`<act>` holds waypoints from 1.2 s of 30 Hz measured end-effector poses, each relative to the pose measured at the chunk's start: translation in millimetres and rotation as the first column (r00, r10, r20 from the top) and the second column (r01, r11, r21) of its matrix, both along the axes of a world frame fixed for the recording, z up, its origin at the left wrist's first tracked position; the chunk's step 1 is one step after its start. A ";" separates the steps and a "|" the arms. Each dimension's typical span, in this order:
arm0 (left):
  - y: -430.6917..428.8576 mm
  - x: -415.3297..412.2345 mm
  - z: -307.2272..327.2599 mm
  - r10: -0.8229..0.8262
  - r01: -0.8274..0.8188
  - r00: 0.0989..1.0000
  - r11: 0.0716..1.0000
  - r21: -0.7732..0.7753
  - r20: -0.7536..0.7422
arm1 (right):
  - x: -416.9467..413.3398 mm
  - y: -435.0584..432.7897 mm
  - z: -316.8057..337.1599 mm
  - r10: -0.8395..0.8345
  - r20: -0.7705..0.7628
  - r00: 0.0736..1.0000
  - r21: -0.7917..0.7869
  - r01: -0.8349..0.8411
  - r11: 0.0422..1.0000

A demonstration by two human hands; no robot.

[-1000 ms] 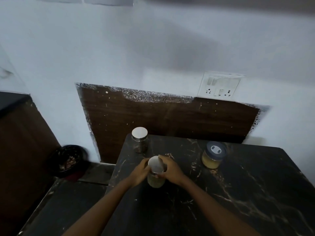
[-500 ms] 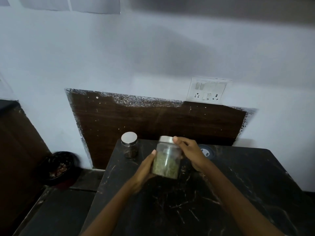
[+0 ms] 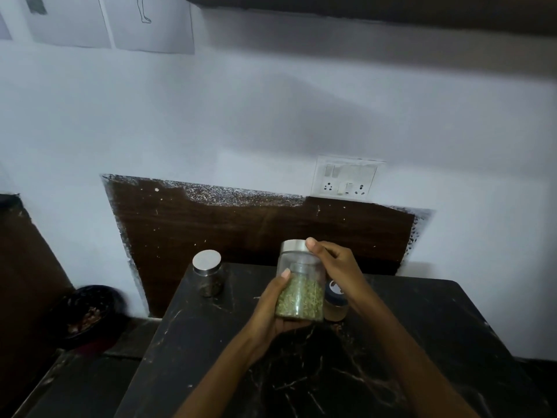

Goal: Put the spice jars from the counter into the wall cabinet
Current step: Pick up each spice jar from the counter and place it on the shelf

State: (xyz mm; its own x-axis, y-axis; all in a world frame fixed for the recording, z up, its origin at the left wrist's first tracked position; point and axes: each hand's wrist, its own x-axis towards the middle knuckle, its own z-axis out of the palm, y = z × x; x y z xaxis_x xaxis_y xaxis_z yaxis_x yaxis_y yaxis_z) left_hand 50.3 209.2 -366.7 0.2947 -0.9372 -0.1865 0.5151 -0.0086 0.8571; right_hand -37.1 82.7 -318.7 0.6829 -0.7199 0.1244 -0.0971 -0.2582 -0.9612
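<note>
The big white wall [image 3: 271, 116] fills the far side. Along its top runs a dark band [image 3: 391, 10]. I think that is the bottom of the wall cabinet, so the jars must go up there. Its door cannot be seen. Below is the black counter [image 3: 437, 342], with a brown board [image 3: 241, 224] on the wall behind it. Lower down on the left sits a dark bowl [image 3: 87, 315] with something in it.

Both hands hold one glass jar [image 3: 300, 294] of green bits, lifted off the counter, in front of the brown board. The left hand [image 3: 268, 318] cups it from under and from the left, thumb up the glass. This carries the weight. The right hand [image 3: 334, 263] has its fingers curled round the silver lid, which keeps the jar from tipping.

Two more jars wait on the counter. The steel-lid jar [image 3: 208, 277] stands at the far left corner, well apart. The dark-lid jar [image 3: 336, 306] stands just behind the held one, close to the right wrist, so an arm could bump it. A plug plate [image 3: 346, 179] is on the wall to the right. Nothing seems to block the way up.
</note>
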 end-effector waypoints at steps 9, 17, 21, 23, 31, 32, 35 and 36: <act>-9.9 -7.8 16.4 0.002 -0.003 0.999 1.000 -0.026 -0.034 | -14.6 -12.0 10.8 0.138 0.107 0.985 0.246 -0.160 0.956; -16.5 -11.7 32.3 -0.035 0.029 0.984 0.999 -0.038 -0.173 | -10.5 -14.9 17.4 0.127 0.391 0.911 0.413 -0.298 0.860; -17.0 -20.2 33.3 0.114 -0.116 0.993 0.989 -0.093 -0.021 | -7.2 -9.7 30.3 0.027 0.340 0.940 0.259 -0.122 0.958; -17.5 -26.4 34.1 0.205 -0.193 0.973 0.975 -0.113 0.105 | -4.0 -6.4 35.4 -0.019 0.307 0.951 0.202 -0.045 0.978; -12.2 -21.9 45.4 0.051 -0.080 0.988 0.977 -0.200 -0.147 | -11.8 -10.0 44.7 -0.003 0.243 0.970 0.305 -0.074 0.950; -10.9 -21.8 48.7 0.000 -0.048 0.975 0.977 -0.208 -0.222 | -12.5 -11.0 44.4 0.004 0.283 0.959 0.360 -0.110 0.927; -10.0 -25.0 55.0 -0.128 0.040 0.925 0.969 -0.244 -0.357 | -12.8 -6.5 46.4 0.058 0.379 0.924 0.465 -0.244 0.851; -10.3 -25.9 55.0 -0.157 0.059 0.910 0.965 -0.255 -0.383 | -11.9 -4.4 47.4 0.073 0.390 0.918 0.464 -0.264 0.846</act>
State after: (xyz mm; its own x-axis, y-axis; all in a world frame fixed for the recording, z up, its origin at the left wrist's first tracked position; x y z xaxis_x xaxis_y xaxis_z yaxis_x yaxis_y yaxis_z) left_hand 24.3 198.8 -311.7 0.1367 -0.9898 -0.0397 0.8198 0.0905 0.5655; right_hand -49.0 78.3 -271.3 0.7799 -0.6251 0.0314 0.2635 0.2824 -0.9224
